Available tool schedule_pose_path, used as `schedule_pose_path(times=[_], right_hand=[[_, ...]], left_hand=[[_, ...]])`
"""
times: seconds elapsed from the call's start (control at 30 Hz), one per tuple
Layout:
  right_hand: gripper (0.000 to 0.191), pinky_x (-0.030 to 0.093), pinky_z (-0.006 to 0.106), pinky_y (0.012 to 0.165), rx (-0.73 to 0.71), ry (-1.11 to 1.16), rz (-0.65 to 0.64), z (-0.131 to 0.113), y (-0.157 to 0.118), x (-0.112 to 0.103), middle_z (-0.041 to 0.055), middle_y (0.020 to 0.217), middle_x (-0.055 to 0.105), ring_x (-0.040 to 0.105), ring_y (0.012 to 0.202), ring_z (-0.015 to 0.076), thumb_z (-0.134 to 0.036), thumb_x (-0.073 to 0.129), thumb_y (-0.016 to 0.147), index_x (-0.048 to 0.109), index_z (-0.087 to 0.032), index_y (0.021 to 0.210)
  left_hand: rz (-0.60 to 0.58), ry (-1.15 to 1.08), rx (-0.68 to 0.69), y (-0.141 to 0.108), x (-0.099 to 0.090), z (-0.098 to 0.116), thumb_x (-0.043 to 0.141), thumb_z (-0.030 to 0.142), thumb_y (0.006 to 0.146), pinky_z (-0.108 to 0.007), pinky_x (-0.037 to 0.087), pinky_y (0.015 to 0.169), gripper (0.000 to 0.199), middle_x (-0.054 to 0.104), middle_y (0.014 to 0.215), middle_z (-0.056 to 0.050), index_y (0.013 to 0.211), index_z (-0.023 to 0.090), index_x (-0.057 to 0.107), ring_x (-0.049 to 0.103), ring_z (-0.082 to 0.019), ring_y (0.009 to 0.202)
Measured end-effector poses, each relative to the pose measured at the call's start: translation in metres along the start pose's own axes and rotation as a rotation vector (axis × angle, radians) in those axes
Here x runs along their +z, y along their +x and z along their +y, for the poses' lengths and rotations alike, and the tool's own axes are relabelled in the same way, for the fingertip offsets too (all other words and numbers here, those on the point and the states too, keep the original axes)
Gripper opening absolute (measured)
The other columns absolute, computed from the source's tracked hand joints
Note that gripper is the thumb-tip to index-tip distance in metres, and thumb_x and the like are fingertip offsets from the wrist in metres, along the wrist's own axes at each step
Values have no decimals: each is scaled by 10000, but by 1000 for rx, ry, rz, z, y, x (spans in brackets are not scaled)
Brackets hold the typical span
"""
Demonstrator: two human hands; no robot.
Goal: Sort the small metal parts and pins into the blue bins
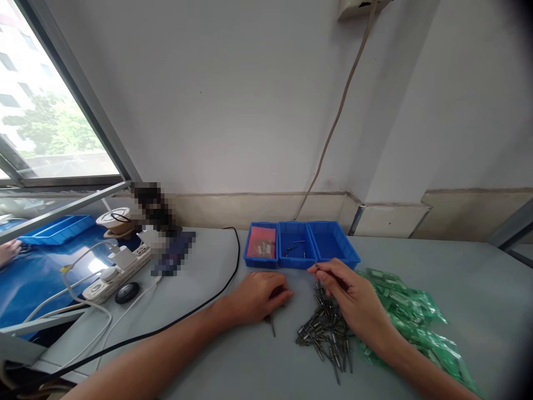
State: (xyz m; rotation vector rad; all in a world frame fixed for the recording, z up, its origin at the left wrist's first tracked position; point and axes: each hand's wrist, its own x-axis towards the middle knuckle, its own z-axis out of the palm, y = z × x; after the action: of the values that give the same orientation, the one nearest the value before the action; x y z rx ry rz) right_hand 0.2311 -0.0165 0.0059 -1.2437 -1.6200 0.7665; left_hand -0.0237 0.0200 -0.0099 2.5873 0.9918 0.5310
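Observation:
Between the thumb and fingertips of my right hand (353, 294) is a small metal piece, mostly covered, held just in front of the blue bins. Beneath that hand lies a pile of small metal pieces (322, 328), each with a thick barrel and a thin stem. My left hand (262, 294) rests on the table left of the pile, its fingers curled inward. A metal stem (272, 326) pokes out below it; how much the fingers hold is hidden. The middle blue bin (295, 263) contains a few such pieces.
A left bin (260, 264) holds a pink sheet and a small bag; another bin (333, 241) stands right. Green plastic bags (416, 316) lie right of the pile. Leftward are a black cable (208, 301), a power strip (119, 272), a black mouse (127, 293) and another person's hand (9, 253).

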Motion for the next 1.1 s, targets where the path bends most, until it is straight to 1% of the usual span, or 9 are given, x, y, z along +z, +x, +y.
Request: schedule_pose_path(times=[0.1,0.27,0.4,0.5,0.63,0.73,0.93,1.1], right_hand=[[357,567,346,718,5,-4,19,4,0,1,59,1016,714,603,670,185,-528,543,1061,793,-278,1111],[351,573,349,749,-13,6,24,4,0,2,57,990,692,610,681,184,-500,517,1079,776,-272,1142],[362,583,350,719,-14,10,17,2,0,2,70,1015,714,616,681,191,-528,520,1070,771,-275,1132],[344,581,345,716,-10,-2,10,0,0,2,75,1060,739,650,755,213,-549,568,1045,768,-274,1096],[291,566,354,815,-33,-40,14,-2,0,1,46,966,733,690,876,238,-530,631,1018,759,-268,1015],[227,556,352,832,-24,-30,-4,-3,0,1,30,945,723,695,880,228,-477,658,1013,751,-270,1008],[159,555,346,809,-15,17,-14,-4,0,2,20,909,717,698,844,217,-412,702,976,734,-261,941],[145,550,338,791,16,6,4,-9,-1,1,18,888,734,689,829,219,-410,711,959,728,-266,948]], left_hand=[[8,-4,-6,0,0,0,603,358,1079,-258,372,650,251,650,810,11,889,194,616,576,-145,707],[7,1,-3,0,-1,1,613,348,1074,-259,370,646,244,649,811,17,884,195,609,573,-141,707],[2,4,-2,0,-1,1,596,353,1081,-262,377,648,251,660,820,8,890,192,618,584,-145,707],[8,7,0,0,0,0,596,355,1081,-263,373,652,250,671,828,3,893,192,620,594,-151,716],[14,7,3,0,1,-1,596,355,1080,-261,363,647,255,676,825,3,884,193,616,596,-151,715],[21,9,8,-1,1,-1,594,357,1082,-260,361,648,266,673,822,6,873,192,606,590,-148,714],[17,-2,2,-1,0,0,598,359,1082,-259,358,643,268,667,818,10,870,194,601,583,-146,707],[14,3,1,-1,1,0,590,357,1086,-257,358,644,279,671,820,0,865,187,606,580,-148,701]])
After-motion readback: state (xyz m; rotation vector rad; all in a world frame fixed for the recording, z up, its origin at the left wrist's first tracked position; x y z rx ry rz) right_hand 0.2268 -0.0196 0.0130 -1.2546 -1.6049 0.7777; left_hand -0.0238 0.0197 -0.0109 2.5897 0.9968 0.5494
